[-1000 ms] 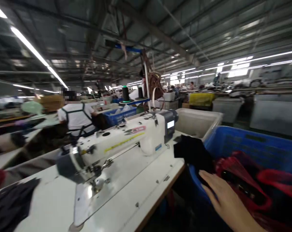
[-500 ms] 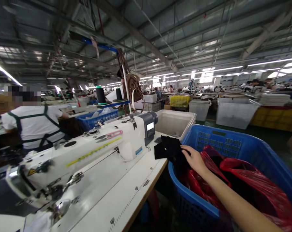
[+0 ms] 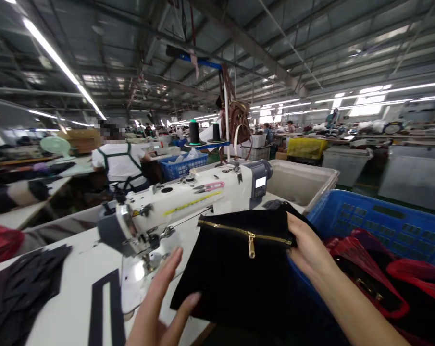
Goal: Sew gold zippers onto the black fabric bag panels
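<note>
My right hand [image 3: 305, 245] grips the right end of a black fabric panel [image 3: 235, 283] with a gold zipper [image 3: 235, 229] across its upper part. A gold pull [image 3: 252, 246] hangs from the zipper. The panel is held up in front of the white sewing machine [image 3: 188, 192], its lower part dropping into dark shadow. My left hand [image 3: 163, 302] is open, thumb and fingers apart, just left of the panel's lower left corner and holding nothing. Past its fingers is the needle area of the machine.
A blue basket [image 3: 350, 204] with red plastic and dark pieces stands right, beside a pale bin [image 3: 304, 170]. Black pieces [image 3: 26, 283] are piled on the table at left, near a black frame-shaped strip [image 3: 96, 307]. A person [image 3: 119, 163] sits beyond the machine.
My right hand has lifted the black panel from beside the basket and brought it leftward in front of the machine, showing its zipper. My left hand has come into view. The view has turned left.
</note>
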Demonstrator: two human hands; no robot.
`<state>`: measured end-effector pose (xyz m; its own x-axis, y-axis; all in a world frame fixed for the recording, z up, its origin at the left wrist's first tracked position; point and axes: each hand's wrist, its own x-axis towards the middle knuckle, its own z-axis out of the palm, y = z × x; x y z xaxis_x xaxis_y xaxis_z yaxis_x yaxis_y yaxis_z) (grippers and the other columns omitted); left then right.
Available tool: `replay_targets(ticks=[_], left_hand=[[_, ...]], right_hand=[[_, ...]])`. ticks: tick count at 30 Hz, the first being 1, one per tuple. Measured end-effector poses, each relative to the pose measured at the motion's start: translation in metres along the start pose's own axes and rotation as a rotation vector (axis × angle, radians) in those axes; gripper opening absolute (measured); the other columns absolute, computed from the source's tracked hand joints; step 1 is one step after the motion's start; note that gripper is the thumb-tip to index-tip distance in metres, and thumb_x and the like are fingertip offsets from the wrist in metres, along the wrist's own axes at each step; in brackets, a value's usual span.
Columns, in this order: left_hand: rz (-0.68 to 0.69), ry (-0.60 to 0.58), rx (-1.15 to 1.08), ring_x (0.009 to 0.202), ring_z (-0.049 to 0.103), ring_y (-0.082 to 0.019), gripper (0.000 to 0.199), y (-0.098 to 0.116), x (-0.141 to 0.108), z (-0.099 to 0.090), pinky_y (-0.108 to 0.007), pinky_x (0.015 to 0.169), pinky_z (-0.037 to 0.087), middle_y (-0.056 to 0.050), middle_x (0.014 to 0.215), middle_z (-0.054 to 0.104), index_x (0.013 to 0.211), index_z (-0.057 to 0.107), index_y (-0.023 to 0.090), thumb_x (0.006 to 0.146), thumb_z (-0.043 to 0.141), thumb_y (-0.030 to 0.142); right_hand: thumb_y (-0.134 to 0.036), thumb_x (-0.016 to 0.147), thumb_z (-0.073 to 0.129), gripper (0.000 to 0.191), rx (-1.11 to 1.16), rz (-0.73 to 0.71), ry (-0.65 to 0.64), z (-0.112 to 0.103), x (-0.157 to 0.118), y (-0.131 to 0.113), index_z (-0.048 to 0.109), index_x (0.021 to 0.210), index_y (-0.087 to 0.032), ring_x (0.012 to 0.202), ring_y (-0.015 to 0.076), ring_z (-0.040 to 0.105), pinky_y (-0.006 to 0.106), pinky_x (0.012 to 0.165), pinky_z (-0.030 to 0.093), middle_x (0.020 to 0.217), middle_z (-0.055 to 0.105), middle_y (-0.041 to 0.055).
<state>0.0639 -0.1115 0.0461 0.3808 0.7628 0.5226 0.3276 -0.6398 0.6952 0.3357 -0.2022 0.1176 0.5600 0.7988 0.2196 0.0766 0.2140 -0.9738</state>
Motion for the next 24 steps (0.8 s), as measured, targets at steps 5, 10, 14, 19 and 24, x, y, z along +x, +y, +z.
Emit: replay_targets(ticks=[5,10,14,19,24], left_hand=[[0.054,-0.075,-0.106,0.11,0.055,-0.024,0.06,0.008,0.028,0.021,-0.041,0.09,0.049,-0.006,0.129,0.051,0.138,0.032,0.032,0.084,0.057,0.025],[0.099,-0.134,-0.085,0.092,0.06,-0.02,0.042,-0.007,0.034,0.01,-0.036,0.082,0.05,-0.004,0.106,0.061,0.116,0.055,0.027,0.079,0.051,0.008],[0.141,-0.249,0.136,0.098,0.057,-0.022,0.05,-0.025,0.038,-0.009,-0.042,0.089,0.045,-0.005,0.106,0.061,0.109,0.059,0.024,0.071,0.043,-0.005],[0.272,-0.257,0.501,0.099,0.055,-0.026,0.045,-0.032,0.034,0.0,-0.056,0.098,0.027,-0.005,0.103,0.064,0.098,0.065,0.024,0.072,0.046,-0.008],[0.447,-0.473,0.379,0.092,0.054,-0.019,0.022,-0.029,0.04,0.028,-0.04,0.094,0.031,-0.002,0.094,0.062,0.095,0.064,0.023,0.086,0.051,0.006]], right_hand=[[-0.05,0.083,0.048,0.042,-0.014,0.001,-0.089,0.034,-0.01,0.031,0.066,0.099,-0.017,0.067,0.0227,0.065,0.035,0.066,0.051,0.072,0.068,0.0055],[-0.043,0.089,0.041,0.037,-0.212,-0.118,-0.091,0.029,-0.005,0.06,0.065,0.101,-0.018,0.074,0.0238,0.066,0.036,0.068,0.052,0.076,0.069,0.0059],[-0.035,0.082,0.05,0.024,-0.478,-0.27,-0.09,0.012,0.0,0.09,0.066,0.096,-0.023,0.082,0.0247,0.065,0.039,0.077,0.05,0.087,0.069,0.0053],[-0.025,0.077,0.047,0.027,-0.727,-0.385,-0.214,0.008,-0.01,0.117,0.066,0.096,-0.024,0.09,0.0247,0.064,0.042,0.084,0.05,0.097,0.069,0.0062],[-0.015,0.069,0.042,0.043,-0.863,-0.411,-0.271,0.013,-0.015,0.123,0.061,0.108,-0.019,0.093,0.0228,0.064,0.041,0.085,0.051,0.102,0.067,0.0073]])
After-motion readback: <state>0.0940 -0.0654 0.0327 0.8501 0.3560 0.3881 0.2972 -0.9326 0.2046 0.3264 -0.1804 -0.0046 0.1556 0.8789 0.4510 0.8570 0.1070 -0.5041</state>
